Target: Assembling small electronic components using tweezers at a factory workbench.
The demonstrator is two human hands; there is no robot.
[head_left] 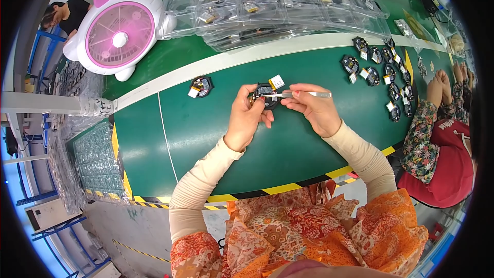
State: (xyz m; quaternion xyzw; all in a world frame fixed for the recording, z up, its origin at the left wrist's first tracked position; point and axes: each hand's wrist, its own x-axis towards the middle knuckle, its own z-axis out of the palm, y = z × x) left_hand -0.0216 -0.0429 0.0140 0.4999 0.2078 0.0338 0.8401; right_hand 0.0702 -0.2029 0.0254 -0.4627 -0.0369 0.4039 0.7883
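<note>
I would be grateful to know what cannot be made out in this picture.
All in the head view:
Held black device, lower left: covered by the left hand.
Tweezers, tip contact: too small to tell.
Clear trays, far edge: cut off by the picture's top.

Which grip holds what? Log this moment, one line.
left grip: black module | right grip: metal tweezers, tips over module | green tabletop: another module, left

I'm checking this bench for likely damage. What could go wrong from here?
The tweezers in the right hand might slip and scratch the round black part that the left hand holds. Its white packet sticks out past the rim, so a sideways knock could perhaps bend or loosen it.
</note>
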